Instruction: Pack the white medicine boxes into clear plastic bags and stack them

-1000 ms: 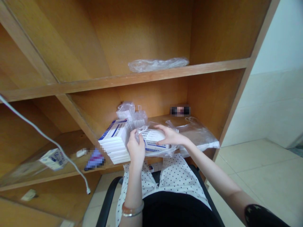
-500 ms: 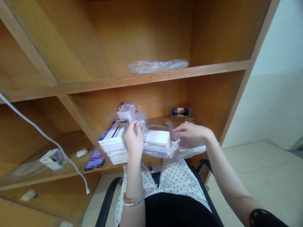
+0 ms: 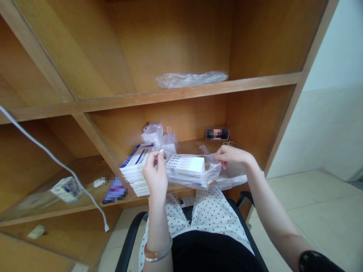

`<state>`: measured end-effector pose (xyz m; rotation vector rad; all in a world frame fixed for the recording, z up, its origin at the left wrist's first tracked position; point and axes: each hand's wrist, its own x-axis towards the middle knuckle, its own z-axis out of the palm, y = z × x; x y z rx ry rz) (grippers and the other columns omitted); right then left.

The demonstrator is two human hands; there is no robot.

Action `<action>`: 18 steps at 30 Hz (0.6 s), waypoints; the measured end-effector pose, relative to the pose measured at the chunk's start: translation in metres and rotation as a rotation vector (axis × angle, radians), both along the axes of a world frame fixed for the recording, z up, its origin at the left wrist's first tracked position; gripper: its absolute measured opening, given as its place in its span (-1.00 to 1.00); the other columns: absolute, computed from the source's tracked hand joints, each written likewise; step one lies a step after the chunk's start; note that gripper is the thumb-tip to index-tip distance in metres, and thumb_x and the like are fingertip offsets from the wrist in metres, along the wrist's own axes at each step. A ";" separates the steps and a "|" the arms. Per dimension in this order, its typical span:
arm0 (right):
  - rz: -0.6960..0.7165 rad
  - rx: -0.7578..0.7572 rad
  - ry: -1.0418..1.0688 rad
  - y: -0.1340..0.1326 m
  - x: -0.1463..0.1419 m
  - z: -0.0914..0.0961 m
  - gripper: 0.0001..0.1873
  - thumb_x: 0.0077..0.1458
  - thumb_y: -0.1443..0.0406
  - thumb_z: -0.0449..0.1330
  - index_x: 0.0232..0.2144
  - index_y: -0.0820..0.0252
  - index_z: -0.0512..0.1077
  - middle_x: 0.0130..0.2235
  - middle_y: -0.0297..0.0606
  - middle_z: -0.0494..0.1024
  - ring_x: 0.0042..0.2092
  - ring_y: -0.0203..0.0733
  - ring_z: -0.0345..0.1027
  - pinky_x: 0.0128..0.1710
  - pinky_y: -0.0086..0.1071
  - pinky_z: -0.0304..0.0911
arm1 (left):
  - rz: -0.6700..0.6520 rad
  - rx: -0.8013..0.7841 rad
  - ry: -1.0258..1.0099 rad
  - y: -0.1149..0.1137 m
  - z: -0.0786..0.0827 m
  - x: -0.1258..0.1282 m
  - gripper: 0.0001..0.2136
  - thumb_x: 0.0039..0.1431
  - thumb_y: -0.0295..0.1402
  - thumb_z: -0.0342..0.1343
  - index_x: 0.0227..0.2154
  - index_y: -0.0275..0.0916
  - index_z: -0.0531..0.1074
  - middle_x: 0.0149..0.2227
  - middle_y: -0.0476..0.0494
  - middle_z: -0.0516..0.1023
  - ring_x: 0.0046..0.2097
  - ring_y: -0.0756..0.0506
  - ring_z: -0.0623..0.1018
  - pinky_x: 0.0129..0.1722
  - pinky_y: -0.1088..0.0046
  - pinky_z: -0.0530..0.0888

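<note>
Film folds obscure the lower sides of the bagged boxes; their print is too small to read. The left hand partly covers the box stack at left. The bagged boxes are white, dark-printed, inside a clear bag at the near shelf edge. Left fingers pinch the bag's left end; the right hand grips its right end.

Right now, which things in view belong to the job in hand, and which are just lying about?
In hand:
clear plastic bag, pinched by the left hand and right hand
white boxes inside it
box stack beside it, probably

Apparently lying about:
white cable
crumpled plastic on the upper shelf
lone carton at left
pixelated item at back
</note>
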<state>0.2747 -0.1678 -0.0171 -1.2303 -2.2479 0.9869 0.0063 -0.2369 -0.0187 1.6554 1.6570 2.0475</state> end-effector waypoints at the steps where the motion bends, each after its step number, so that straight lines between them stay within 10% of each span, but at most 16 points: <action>1: -0.014 0.037 0.103 0.000 0.001 0.001 -0.55 0.09 0.03 0.11 -0.67 0.19 0.44 -0.64 -0.28 0.48 -0.56 -0.28 0.33 -0.38 -0.34 0.27 | 0.002 -0.009 -0.013 0.000 0.000 0.001 -0.81 0.21 -0.25 0.01 -0.42 -0.24 0.38 -0.52 0.03 0.41 -0.42 0.00 0.43 -0.33 0.51 0.36; 6: -0.157 0.198 0.600 0.002 -0.010 0.007 -0.60 0.10 0.01 0.12 -0.47 0.20 0.51 -0.43 -0.22 0.57 -0.43 -0.28 0.39 -0.44 -0.40 0.29 | -0.012 -0.020 -0.091 0.000 0.001 0.007 -0.80 0.24 -0.28 -0.05 -0.46 -0.22 0.31 -0.52 0.02 0.42 -0.41 -0.01 0.45 -0.31 0.49 0.36; 11: -0.076 0.259 0.825 0.005 -0.026 0.007 -0.54 -0.01 0.20 0.28 -0.03 0.14 0.39 0.04 -0.13 0.49 0.04 -0.12 0.36 0.00 -0.24 0.29 | -0.022 0.049 -0.080 -0.003 0.009 0.008 -0.76 0.26 -0.30 -0.07 -0.49 -0.24 0.32 -0.47 -0.01 0.45 -0.36 0.00 0.45 -0.21 0.49 0.35; 18: -0.090 0.368 0.883 0.012 -0.041 0.022 -0.54 0.08 0.23 0.15 0.04 0.15 0.23 -0.05 -0.11 0.54 0.07 -0.08 0.36 0.09 -0.08 0.21 | -0.135 0.082 -0.090 -0.006 0.012 0.007 -0.77 0.29 -0.23 -0.09 -0.36 -0.23 0.37 -0.18 -0.13 0.56 -0.10 -0.06 0.51 -0.02 0.37 0.36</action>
